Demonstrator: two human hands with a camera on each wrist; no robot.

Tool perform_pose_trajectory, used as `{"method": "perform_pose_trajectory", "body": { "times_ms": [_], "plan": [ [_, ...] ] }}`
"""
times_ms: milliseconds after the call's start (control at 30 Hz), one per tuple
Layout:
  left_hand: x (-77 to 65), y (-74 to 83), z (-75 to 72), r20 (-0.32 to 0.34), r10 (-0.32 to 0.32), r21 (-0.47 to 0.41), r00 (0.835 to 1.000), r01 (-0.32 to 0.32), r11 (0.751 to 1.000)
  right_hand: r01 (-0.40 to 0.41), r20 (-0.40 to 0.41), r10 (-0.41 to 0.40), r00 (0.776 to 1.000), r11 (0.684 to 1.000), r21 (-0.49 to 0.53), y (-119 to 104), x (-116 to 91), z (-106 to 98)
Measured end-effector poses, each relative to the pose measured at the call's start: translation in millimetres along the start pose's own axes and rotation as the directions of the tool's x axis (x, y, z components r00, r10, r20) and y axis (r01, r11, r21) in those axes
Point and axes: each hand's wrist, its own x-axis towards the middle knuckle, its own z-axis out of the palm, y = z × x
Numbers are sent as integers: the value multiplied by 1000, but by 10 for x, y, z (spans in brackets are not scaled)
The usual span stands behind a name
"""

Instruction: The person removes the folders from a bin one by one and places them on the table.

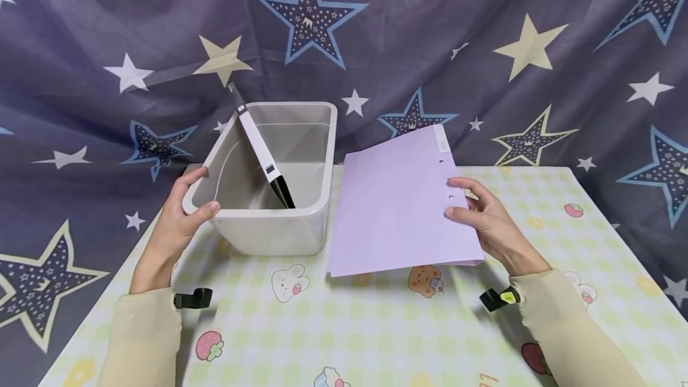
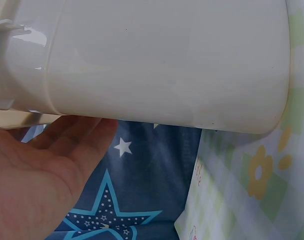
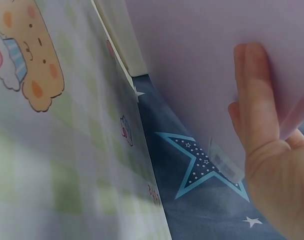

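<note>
On the left of the table stands a light grey plastic bin (image 1: 269, 235). My left hand (image 1: 180, 214) grips its left rim, thumb over the front corner and fingers along the side. In the left wrist view, that hand (image 2: 46, 172) is against the bin's outer wall (image 2: 167, 60). A slim black-and-white item (image 1: 258, 142) leans inside the bin, its upper end above the rim. My right hand (image 1: 491, 220) pinches a lilac file folder (image 1: 398, 208) by its right edge, near two small holes. The right wrist view has the right hand (image 3: 274, 155) with fingers along the folder's face (image 3: 192, 45).
A green-and-white checked tablecloth (image 1: 269, 339) with cartoon prints covers the table. Directly behind it hangs a dark star-patterned curtain (image 1: 376, 34). Black straps (image 1: 193, 298) show near both wrists.
</note>
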Motion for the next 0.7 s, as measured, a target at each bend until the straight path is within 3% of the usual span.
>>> {"method": "perform_pose_trajectory", "body": {
  "times_ms": [267,700],
  "plan": [
    [10,-23,-7,0,-4,9,1000,4,1000,-9,26,9,1000,1000,20,44,23,-7],
    [4,-5,9,2,3,-19,1000,-3,1000,-24,4,24,1000,999,-37,84,38,-2]
  ]
}}
